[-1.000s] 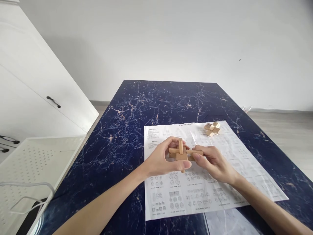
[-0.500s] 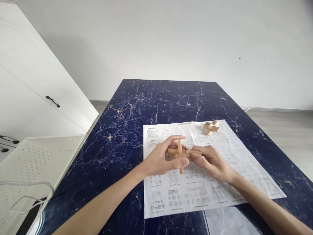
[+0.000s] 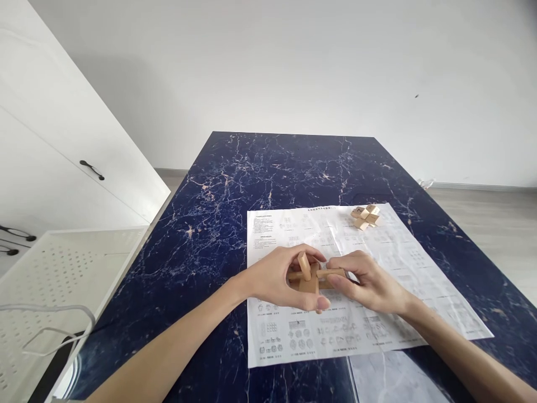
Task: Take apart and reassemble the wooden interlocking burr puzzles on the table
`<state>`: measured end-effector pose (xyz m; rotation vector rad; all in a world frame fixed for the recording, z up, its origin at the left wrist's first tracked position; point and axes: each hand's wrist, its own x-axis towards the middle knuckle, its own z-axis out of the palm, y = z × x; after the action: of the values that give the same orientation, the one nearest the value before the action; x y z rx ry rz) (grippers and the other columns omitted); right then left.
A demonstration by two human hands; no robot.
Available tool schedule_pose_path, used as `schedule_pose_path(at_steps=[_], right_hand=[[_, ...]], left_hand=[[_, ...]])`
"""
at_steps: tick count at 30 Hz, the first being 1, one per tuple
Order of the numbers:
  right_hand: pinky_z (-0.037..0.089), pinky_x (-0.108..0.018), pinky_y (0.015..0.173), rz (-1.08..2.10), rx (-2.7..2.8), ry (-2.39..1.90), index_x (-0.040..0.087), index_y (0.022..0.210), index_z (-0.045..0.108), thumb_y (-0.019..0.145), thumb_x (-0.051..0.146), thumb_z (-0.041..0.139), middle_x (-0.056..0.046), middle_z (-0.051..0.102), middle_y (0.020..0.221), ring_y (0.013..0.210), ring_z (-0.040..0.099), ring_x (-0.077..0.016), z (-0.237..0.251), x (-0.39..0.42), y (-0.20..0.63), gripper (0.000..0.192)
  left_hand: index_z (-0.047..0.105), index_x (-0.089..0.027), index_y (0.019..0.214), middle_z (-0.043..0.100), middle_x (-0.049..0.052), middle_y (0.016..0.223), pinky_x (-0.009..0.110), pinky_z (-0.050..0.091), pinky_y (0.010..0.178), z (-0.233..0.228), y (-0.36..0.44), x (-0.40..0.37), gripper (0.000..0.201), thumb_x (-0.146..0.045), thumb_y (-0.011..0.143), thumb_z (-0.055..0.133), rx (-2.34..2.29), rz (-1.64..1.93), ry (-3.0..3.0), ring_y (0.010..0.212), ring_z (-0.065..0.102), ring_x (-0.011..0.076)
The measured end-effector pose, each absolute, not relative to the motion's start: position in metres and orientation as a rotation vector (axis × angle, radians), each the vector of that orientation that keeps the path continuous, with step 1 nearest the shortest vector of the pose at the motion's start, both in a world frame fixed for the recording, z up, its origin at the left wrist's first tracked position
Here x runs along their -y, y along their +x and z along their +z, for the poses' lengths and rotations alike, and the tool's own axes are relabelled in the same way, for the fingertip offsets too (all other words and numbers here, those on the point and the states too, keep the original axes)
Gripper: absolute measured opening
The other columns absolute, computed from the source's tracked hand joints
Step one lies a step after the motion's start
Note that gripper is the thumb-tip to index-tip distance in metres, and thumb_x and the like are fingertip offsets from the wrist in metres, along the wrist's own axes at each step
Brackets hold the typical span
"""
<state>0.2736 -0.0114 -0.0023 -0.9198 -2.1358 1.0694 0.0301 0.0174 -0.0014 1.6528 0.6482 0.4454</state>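
Between two hands sits a tan wooden cross of interlocked bars (image 3: 309, 286); the left hand (image 3: 279, 277) curls its fingers around it, the right hand (image 3: 371, 284) pinches its side bar (image 3: 324, 273), over a white printed paper sheet (image 3: 436, 313) (pale wooden block cluster (image 3: 365, 217) near its far edge).

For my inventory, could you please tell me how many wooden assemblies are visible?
2: a held assembly between the left hand and right hand, and another assembly on the printed sheet, near its far right corner.

Left hand (image 3: 277, 281), right hand (image 3: 371, 285) — bare, forearms (image 3: 184, 334) too.
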Motion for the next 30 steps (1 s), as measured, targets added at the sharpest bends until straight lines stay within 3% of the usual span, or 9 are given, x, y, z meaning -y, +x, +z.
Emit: schedule_pose_path(at_steps=[5,11,15,18,23,30], right_hand=[[0.025,-0.027,0.050,1.083,2.134,-0.922,0.022,0.066,0.042,0.108,0.040,0.053,0.007,0.033,0.060,0.053,0.026,-0.0105,-0.001,0.010,0.276,0.047],[0.025,-0.026,0.049,1.075,2.100,-0.894,0.021,0.072,0.049,0.109,0.038,0.052,0.006,0.038,0.062,0.053,0.030,-0.0097,-0.001,0.009,0.275,0.041],[0.023,-0.026,0.049,1.031,2.026,-0.955,0.022,0.069,0.040,0.109,0.040,0.050,0.006,0.032,0.062,0.054,0.026,-0.0101,-0.003,0.009,0.273,0.045],[0.024,-0.026,0.049,0.993,1.998,-0.994,0.023,0.068,0.036,0.108,0.039,0.050,0.006,0.030,0.062,0.054,0.026,-0.0103,-0.005,0.009,0.272,0.046],[0.023,-0.027,0.049,0.989,1.995,-1.029,0.023,0.068,0.035,0.108,0.040,0.050,0.006,0.030,0.062,0.054,0.027,-0.0103,-0.006,0.010,0.272,0.046],[0.023,-0.028,0.051,0.980,2.016,-1.047,0.022,0.068,0.036,0.108,0.042,0.051,0.006,0.030,0.064,0.056,0.027,-0.0109,-0.009,0.010,0.274,0.047]], left_hand=[[0.070,-0.023,0.119,0.075,0.007,0.110,0.038,0.055,0.080,0.002,0.029,-0.021,0.060,-0.054,0.072,0.092,-0.673,0.437,1.681,0.096,0.072,0.0267],[0.067,-0.024,0.123,0.074,0.007,0.111,0.039,0.058,0.080,0.006,0.029,-0.020,0.060,-0.052,0.075,0.091,-0.681,0.406,1.597,0.097,0.073,0.0272],[0.044,-0.033,0.149,0.066,0.009,0.130,0.046,0.059,0.094,0.000,0.035,-0.012,0.091,-0.045,0.074,0.094,-0.656,0.561,1.582,0.111,0.072,0.0291],[0.032,-0.038,0.155,0.059,0.011,0.138,0.046,0.060,0.094,-0.006,0.041,-0.008,0.108,-0.039,0.069,0.098,-0.639,0.697,1.631,0.108,0.072,0.0274],[0.036,-0.035,0.148,0.063,0.002,0.112,0.040,0.061,0.082,-0.011,0.045,-0.007,0.084,-0.033,0.081,0.086,-0.607,0.773,1.706,0.082,0.071,0.0173],[0.044,-0.030,0.121,0.057,-0.005,0.089,0.032,0.054,0.065,-0.008,0.045,-0.007,0.056,-0.026,0.079,0.080,-0.652,0.762,1.771,0.067,0.060,0.0127]])
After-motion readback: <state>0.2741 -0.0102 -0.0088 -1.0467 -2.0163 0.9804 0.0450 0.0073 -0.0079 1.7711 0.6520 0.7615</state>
